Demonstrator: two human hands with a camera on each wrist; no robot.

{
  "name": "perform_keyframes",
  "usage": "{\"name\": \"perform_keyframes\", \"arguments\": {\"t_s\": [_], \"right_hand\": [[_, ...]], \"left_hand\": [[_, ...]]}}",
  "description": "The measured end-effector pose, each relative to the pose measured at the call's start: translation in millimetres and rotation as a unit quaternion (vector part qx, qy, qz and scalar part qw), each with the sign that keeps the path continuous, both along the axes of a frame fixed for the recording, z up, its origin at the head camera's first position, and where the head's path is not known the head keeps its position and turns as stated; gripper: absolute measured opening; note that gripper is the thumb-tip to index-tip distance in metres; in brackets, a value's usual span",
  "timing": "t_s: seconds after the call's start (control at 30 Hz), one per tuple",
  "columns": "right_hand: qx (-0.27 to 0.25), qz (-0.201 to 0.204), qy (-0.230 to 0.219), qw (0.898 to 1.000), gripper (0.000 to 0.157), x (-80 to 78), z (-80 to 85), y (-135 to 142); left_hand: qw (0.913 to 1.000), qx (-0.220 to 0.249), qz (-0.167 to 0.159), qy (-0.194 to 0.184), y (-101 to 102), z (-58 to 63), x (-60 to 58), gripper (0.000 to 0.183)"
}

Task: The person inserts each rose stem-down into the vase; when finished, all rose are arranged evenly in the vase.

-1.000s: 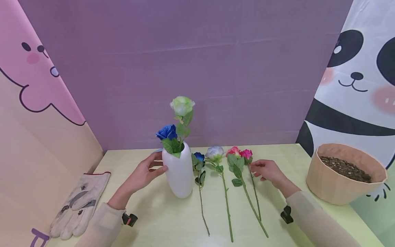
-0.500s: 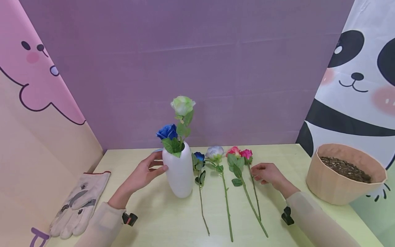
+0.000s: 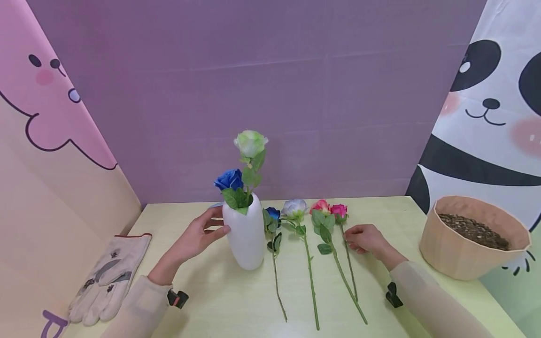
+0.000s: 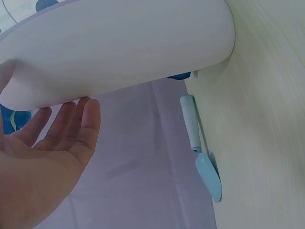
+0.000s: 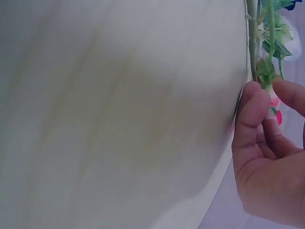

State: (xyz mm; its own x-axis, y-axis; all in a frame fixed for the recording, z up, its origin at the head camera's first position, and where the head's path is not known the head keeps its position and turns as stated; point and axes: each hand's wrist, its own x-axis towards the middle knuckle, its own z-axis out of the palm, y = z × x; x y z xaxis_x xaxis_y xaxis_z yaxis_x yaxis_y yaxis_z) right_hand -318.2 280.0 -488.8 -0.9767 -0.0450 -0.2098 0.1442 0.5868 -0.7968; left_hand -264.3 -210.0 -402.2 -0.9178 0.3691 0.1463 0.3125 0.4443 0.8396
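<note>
A white vase stands on the table, holding a pale green rose and a blue rose. My left hand holds the vase's left side, thumb in front and fingers behind. Further right, my right hand pinches the stem of a magenta rose that lies on the table; the exact contact is partly hidden. In the right wrist view, that hand has its fingertips close to the tabletop. A coral rose, a pale lilac flower and a dark blue rose lie alongside.
White-grey gloves lie at the table's left edge. At the right stands a peach pot with dark soil-like filling. A light blue trowel lies behind the vase. A purple backdrop rises behind the table.
My right hand has come slightly down along the magenta rose's stem, and that rose's head has shifted a touch to the right. My left hand and the vase have stayed put.
</note>
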Motion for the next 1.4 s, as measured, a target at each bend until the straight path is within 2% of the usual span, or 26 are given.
{"name": "perform_keyframes", "arguments": {"t_s": [0.23, 0.47, 0.77, 1.07, 1.4], "right_hand": [[0.012, -0.006, 0.0, 1.0, 0.032, -3.4, -4.5, -2.6], [0.028, -0.001, -0.001, 1.0, 0.03, -6.2, -0.8, -5.3], [0.021, -0.004, -0.006, 1.0, 0.022, -6.9, 0.4, -7.6], [0.008, -0.02, -0.01, 1.0, 0.023, -3.3, 5.2, -6.1], [-0.013, -0.01, 0.01, 1.0, 0.03, -3.4, 14.8, -1.9]], "left_hand": [[1.0, 0.003, -0.002, 0.002, 1.4, 2.5, 2.4, 0.063], [0.9999, 0.011, -0.004, 0.0, 1.6, 3.5, 2.8, 0.062], [0.9999, 0.013, -0.009, -0.001, 0.5, 1.1, 2.1, 0.061], [1.0, 0.008, -0.004, 0.0, -0.3, 0.6, 2.1, 0.06], [1.0, 0.007, -0.003, -0.003, -0.4, 1.1, 2.1, 0.06]]}}
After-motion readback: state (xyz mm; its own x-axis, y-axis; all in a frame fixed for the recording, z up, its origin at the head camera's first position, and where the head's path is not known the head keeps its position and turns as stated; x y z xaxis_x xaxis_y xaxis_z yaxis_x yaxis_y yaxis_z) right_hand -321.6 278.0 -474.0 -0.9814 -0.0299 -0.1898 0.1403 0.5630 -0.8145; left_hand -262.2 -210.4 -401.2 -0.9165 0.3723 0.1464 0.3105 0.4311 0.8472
